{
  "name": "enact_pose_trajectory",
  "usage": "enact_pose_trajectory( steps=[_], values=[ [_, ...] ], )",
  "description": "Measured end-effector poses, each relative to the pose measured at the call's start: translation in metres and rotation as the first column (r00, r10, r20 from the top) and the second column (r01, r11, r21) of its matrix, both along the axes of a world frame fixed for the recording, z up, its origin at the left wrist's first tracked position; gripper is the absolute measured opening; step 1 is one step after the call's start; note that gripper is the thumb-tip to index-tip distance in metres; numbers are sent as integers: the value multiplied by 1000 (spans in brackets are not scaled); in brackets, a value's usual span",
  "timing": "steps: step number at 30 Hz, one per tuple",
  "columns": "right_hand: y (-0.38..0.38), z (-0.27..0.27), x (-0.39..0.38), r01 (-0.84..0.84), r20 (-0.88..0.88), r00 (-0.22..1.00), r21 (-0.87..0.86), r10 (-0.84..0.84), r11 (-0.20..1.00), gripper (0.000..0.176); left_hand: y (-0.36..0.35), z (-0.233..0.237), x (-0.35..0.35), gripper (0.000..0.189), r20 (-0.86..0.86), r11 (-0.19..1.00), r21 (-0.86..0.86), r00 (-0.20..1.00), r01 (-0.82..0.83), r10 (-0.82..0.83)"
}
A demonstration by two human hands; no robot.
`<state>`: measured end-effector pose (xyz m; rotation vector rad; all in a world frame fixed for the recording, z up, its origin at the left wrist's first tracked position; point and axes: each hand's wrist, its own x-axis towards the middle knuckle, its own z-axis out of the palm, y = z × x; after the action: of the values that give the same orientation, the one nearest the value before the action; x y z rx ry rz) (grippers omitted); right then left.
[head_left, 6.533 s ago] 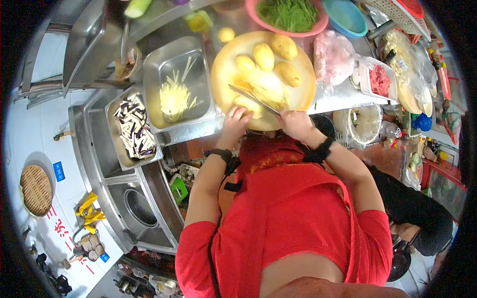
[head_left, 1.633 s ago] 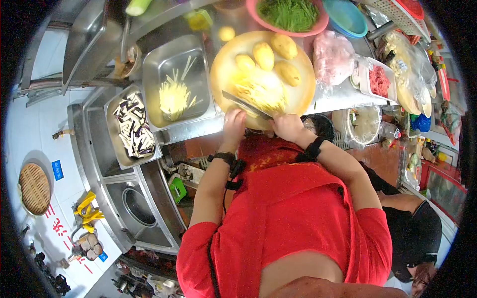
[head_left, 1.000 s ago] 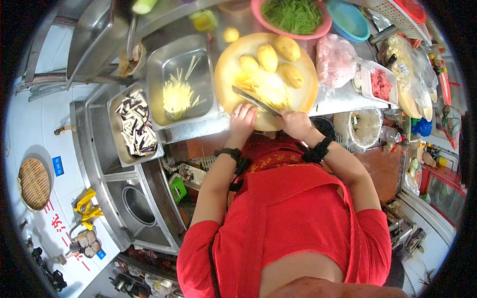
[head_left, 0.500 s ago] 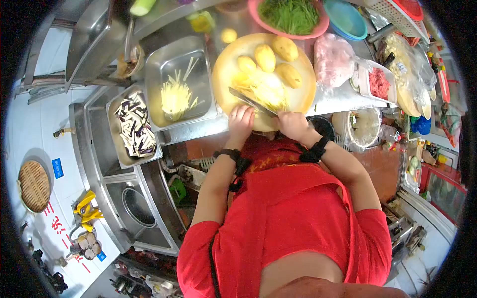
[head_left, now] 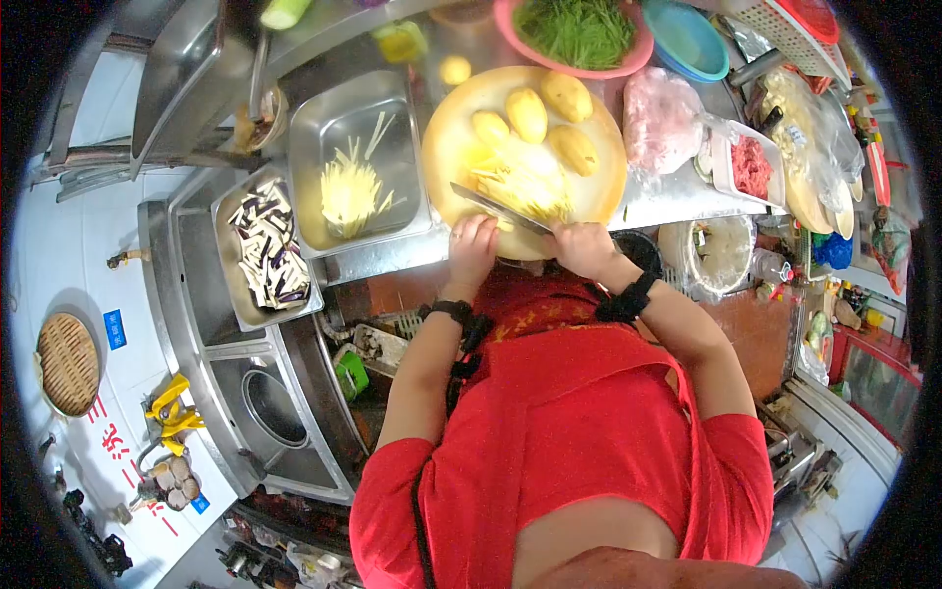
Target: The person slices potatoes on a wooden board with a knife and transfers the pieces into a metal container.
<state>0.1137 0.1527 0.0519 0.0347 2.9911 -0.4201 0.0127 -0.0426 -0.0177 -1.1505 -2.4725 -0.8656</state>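
My right hand (head_left: 587, 251) is wrapped around the handle of a kitchen knife (head_left: 498, 208), whose blade points left across the round cutting board (head_left: 446, 128). Beside the blade, at the board's near edge, the curled fingers of my left hand (head_left: 473, 247) press on a small pale yellow potato piece (head_left: 505, 225), mostly hidden by fingers and knife. A heap of potato shreds (head_left: 525, 177) lies just beyond the blade. Several whole peeled potatoes (head_left: 527, 115) rest on the far part of the board.
Left of the board, a steel pan (head_left: 304, 128) holds more potato shreds (head_left: 350, 191); another tray contains cut eggplant strips (head_left: 265, 245). A pink basin of greens (head_left: 579, 34), blue bowls (head_left: 687, 39), a bagged pink item (head_left: 662, 118) and minced meat (head_left: 751, 165) stand behind and right.
The view has shifted slightly. Both hands stay at the near edge of the board, with the knife in almost the same position.
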Motion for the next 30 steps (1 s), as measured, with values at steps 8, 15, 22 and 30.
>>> enact_pose_trajectory(
  steps=[8, 15, 22, 30],
  values=[
    [-5, -3, 4, 15, 16, 1000, -84, -14, 996, 27, -1, 3, 1, 16, 44, 998, 56, 999, -11, 9],
    [0, 10, 3, 2, 45, 999, -54, 0, 999, 29, -3, -5, 1, 18, 98, 999, 43, 995, -20, 15],
    [-2, 7, 0, -22, 136, 991, 44, 16, 999, 29, -6, -1, 1, 13, 69, 999, 48, 997, -22, 19],
    [-7, 8, 2, -17, 79, 997, -60, 22, 998, 26, -3, 5, 1, 10, 22, 995, 78, 998, -58, 57]
  ],
)
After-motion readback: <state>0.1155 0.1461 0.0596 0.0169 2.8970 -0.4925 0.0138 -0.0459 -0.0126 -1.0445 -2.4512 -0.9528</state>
